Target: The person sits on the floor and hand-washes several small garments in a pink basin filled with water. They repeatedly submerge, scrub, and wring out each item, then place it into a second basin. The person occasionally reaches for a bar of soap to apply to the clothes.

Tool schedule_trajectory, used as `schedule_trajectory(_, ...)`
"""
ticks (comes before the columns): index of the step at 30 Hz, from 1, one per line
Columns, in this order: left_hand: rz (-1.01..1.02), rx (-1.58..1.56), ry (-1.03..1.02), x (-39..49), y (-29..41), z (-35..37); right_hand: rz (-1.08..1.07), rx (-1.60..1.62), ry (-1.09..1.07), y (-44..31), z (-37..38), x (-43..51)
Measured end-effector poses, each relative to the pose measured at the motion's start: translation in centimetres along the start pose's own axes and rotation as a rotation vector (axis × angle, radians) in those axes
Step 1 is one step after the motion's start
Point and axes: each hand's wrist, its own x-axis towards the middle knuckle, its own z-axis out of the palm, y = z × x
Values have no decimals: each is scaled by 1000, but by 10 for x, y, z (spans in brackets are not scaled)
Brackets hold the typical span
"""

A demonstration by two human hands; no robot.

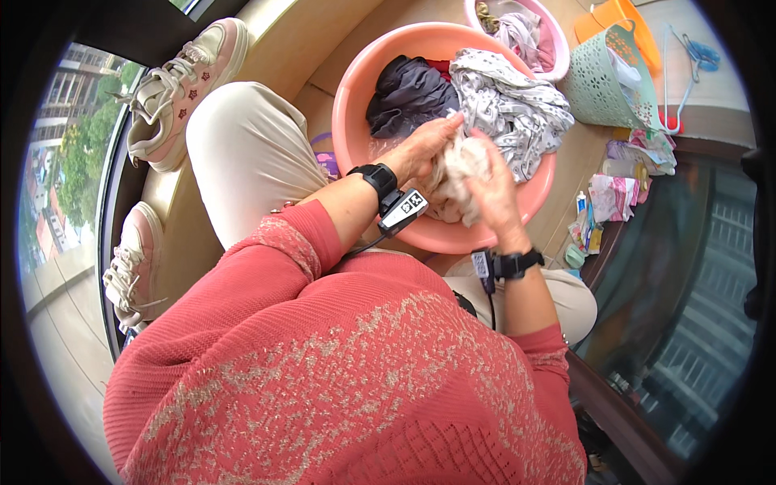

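Observation:
Over a large pink plastic basin [351, 145], my left hand [427, 145] and my right hand [494, 185] grip a bunched cream-coloured cloth [458, 173] between them. The cloth hangs low at the near side of the basin, and its folds hide my left fingers in part. My right hand is slightly blurred. Beyond the hands, a white printed garment [509, 103] lies heaped at the right and drapes over the rim. A dark grey garment [409, 94] lies at the left, with a bit of red fabric [439, 68] behind it.
A smaller pink basin [561, 36] with clothes stands behind. To the right are a pale green perforated basket [597, 85], an orange container [624, 21], a blue hanger [682, 103] and several packets [612, 197] along the glass. Pink-and-white sneakers [182, 91] rest on the left ledge.

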Motion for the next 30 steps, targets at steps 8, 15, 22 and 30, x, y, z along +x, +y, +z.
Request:
schedule_trajectory(8,-173,32,355,1,-21,2,-9,-630,-19,22,30,21)
schedule_trajectory(15,-165,606,526,8,-22,25,54,-681,303,36,23,43)
schedule_trajectory(22,-328,323,694,4,-20,35,59,-690,323,39,19,46)
schedule_trajectory(30,-255,62,620,4,-16,36,9,-508,158,43,13,44)
